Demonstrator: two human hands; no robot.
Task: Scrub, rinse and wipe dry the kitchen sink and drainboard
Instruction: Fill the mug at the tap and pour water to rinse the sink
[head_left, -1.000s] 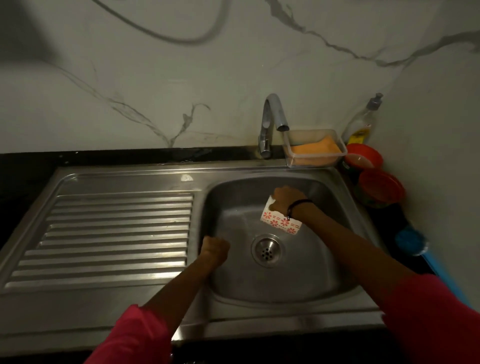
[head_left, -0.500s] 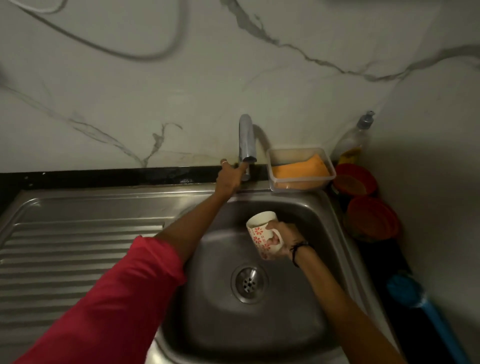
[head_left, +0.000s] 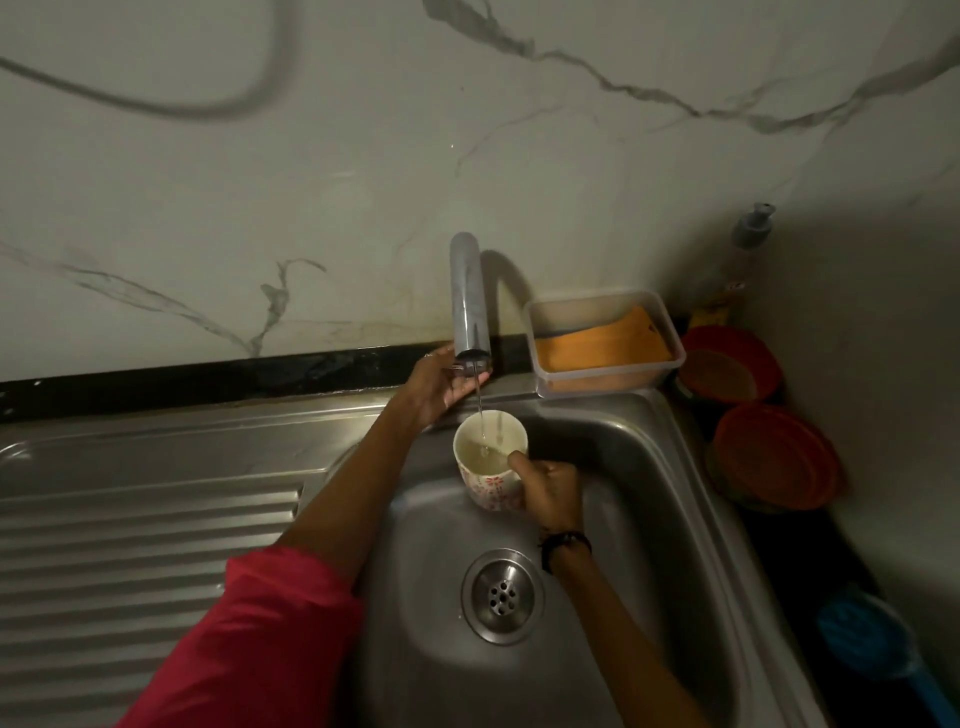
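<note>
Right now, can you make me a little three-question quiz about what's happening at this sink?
1. True or false: water from the tap is running into the mug.
2. Which hand holds the mug? A) left hand B) right hand
3. Fill in: the orange sponge lies in a clear plastic ____.

Key: 1 true; 2 B; 3 box, beside the tap at the sink's back edge.
</note>
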